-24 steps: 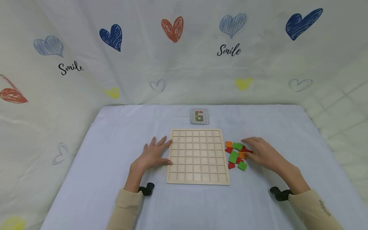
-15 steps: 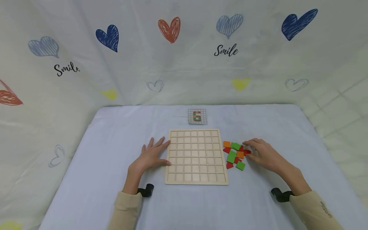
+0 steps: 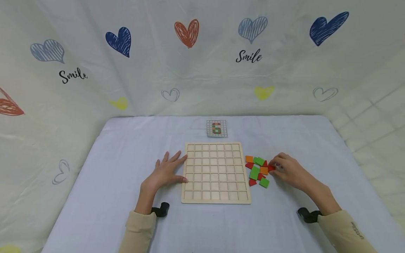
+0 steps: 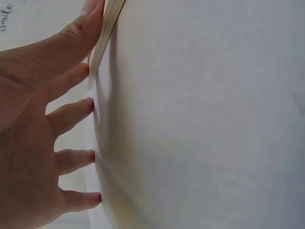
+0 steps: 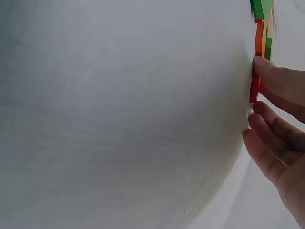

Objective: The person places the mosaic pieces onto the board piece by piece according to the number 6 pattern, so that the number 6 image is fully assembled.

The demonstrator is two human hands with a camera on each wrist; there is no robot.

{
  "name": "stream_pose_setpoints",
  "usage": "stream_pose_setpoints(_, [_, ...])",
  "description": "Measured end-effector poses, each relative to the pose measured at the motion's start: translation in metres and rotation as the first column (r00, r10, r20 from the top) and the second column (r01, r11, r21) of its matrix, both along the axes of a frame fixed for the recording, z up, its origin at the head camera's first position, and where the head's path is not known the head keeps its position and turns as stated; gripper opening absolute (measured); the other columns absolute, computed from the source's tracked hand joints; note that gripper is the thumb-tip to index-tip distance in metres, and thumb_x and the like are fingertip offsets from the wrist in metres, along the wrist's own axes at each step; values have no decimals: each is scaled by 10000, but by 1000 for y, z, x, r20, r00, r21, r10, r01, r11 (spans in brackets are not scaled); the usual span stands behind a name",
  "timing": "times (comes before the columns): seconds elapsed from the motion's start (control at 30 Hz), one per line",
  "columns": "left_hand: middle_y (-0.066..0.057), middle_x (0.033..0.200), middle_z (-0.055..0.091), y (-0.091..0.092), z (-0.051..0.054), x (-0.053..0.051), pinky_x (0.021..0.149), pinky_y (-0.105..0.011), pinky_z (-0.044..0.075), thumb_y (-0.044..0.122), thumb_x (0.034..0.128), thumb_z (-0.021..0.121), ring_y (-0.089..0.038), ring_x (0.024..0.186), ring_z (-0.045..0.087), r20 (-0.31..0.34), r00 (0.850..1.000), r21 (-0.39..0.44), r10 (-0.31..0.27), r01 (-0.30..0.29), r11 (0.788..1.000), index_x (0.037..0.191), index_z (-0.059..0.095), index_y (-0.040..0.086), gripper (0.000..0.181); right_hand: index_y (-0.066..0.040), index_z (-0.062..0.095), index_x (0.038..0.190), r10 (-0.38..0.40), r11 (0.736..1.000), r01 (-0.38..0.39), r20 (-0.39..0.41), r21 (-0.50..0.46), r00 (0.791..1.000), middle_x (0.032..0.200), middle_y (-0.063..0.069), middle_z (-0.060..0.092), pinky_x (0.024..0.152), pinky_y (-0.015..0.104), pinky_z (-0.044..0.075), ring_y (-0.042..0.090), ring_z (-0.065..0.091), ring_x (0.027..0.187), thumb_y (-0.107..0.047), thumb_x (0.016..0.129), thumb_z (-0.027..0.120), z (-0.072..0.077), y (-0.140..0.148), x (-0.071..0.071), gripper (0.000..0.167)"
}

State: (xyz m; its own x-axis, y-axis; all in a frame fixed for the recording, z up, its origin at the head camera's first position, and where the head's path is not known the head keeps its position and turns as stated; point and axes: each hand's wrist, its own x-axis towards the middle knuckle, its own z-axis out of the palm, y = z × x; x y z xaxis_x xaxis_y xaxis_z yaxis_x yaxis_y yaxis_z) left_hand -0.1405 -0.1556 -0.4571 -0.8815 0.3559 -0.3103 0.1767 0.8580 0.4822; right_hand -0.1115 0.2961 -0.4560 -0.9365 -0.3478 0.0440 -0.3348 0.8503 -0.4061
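Left hand (image 3: 163, 175): fingers spread and released; I see thumb and forefinger touching the left edge of the board (image 3: 215, 172).
Right hand (image 3: 289, 169): I see its fingers pinching a red tile (image 5: 255, 86) at the pile's right end.
Board: flat on the worktop (image 3: 215, 225), between the hands.
Tiles (image 3: 254, 173): red, green, orange, just beside the board's right edge.
Card (image 3: 217, 129): beyond the board's far edge.
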Motion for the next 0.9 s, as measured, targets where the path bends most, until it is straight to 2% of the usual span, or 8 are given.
stream_pose_setpoints(0.4, [-54, 1725, 189, 2, 4, 3, 1182, -767, 5, 409, 838, 838, -464, 1578, -47, 0, 1000, 20, 12, -12, 1000, 1614, 367, 243, 923, 4, 689, 1041, -3, 998, 4, 18, -63, 1000, 964, 83, 708, 743, 360, 596, 192, 625, 834, 19, 811, 836, -1, -4, -2, 273])
stream_pose_setpoints(0.57, [-59, 1724, 194, 1, 4, 2, 1183, -766, 3, 404, 840, 835, -467, 1578, -39, 0, 1000, 13, 11, -11, 1000, 1613, 368, 239, 919, 14, 716, 1059, 10, 995, -12, -23, -100, 1000, 987, 106, 740, 741, 375, 611, 217, 667, 846, 56, 812, 819, -2, -6, -1, 271])
stream_pose_setpoints(0.73, [-67, 1722, 201, 1, 4, 3, 1183, -767, 9, 399, 832, 840, -475, 1578, -29, 12, 1000, 11, 10, -10, 1000, 1611, 374, 227, 923, -3, 757, 1071, 4, 993, -13, -75, -121, 997, 997, 85, 763, 728, 290, 605, 197, 673, 838, 70, 826, 797, -3, -8, 0, 259])
stream_pose_setpoints(0.9, [-63, 1722, 204, 2, 5, 2, 1180, -770, 12, 406, 827, 843, -476, 1578, -24, 5, 1000, 13, 10, -10, 1000, 1610, 375, 230, 929, -29, 775, 1058, 23, 984, -50, -157, -173, 987, 992, 41, 772, 694, 231, 584, 144, 665, 815, 65, 831, 796, 0, -18, -4, 247])
